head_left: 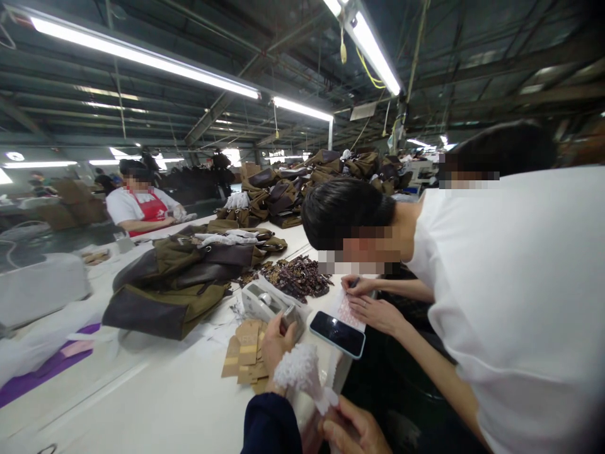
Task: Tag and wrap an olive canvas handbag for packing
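My left hand (278,345) is at the near end of a grey tape dispenser (262,299), fingers curled against its front edge. Whether a strip of tape is between the fingertips is too small to tell. My right hand (357,429), low in the view, is closed around the gathered lower end of a bundle of white strings (299,367). The bundle's fluffy, looped top spreads just beside my left wrist. Under and left of my left hand lie several brown card tags (248,347), overlapping in a loose pile. A phone (338,334) lies face up to the right.
At right, a co-worker in a white shirt (515,271) leans over a printed sheet (350,312), pen in hand. Olive and dark brown bags (174,284) lie on the white table (94,403), beside a heap of small dark pieces (302,277). Another person in a red apron (152,207) is farther back.
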Available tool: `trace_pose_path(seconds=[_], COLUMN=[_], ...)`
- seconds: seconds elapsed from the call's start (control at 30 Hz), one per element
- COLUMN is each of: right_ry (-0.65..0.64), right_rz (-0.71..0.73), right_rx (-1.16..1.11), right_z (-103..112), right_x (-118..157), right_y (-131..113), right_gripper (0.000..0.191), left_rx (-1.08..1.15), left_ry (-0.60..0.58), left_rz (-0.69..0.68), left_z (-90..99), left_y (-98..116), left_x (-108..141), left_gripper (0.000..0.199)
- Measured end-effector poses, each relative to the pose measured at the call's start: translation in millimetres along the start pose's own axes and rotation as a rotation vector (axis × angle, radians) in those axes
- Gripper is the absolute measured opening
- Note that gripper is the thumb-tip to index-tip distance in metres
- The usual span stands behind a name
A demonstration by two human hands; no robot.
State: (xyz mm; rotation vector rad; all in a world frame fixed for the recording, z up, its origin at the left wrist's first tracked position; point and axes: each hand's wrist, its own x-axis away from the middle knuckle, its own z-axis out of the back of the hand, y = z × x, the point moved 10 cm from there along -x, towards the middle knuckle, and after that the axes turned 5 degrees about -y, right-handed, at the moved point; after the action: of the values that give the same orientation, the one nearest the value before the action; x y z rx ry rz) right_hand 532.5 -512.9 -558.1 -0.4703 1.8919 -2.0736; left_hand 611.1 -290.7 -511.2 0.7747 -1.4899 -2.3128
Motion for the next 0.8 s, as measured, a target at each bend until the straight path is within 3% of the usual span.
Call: trace_pose_path(seconds=[0.2, 0.47, 0.63, 0.73, 0.8], right_ry=[-0.067, -0.059, -0.075, -0.117, -0.133], right_rz=[0.062, -0.053, -0.102, -0.137, -0.094], right_rx=[0.058, -0.026, -0.025, 0.085, 0.263], right_z=[-13, -18, -23, -30, -28], right_x=[-25, -72, -80, -80, -85], right_y=[-17, -6, 4, 13, 7], right_gripper=[0.042, 0.040, 0.031, 0.026, 0.023], left_rx=[0.003, 0.024, 0.080, 0.122, 0.152], left_ry=[-0.035, -0.026, -0.031, -0.034, -0.038], left_rz=[-0.033, -0.019, -0.004, 0.009, 0.016], left_z=[21.1, 40.6, 50.9, 56.1, 57.9], left_y=[8, 24, 21, 18, 16], left_x=[-17, -32, -51, -66, -72], left_gripper=[0.013, 0.017, 0.025, 0.030, 0.033])
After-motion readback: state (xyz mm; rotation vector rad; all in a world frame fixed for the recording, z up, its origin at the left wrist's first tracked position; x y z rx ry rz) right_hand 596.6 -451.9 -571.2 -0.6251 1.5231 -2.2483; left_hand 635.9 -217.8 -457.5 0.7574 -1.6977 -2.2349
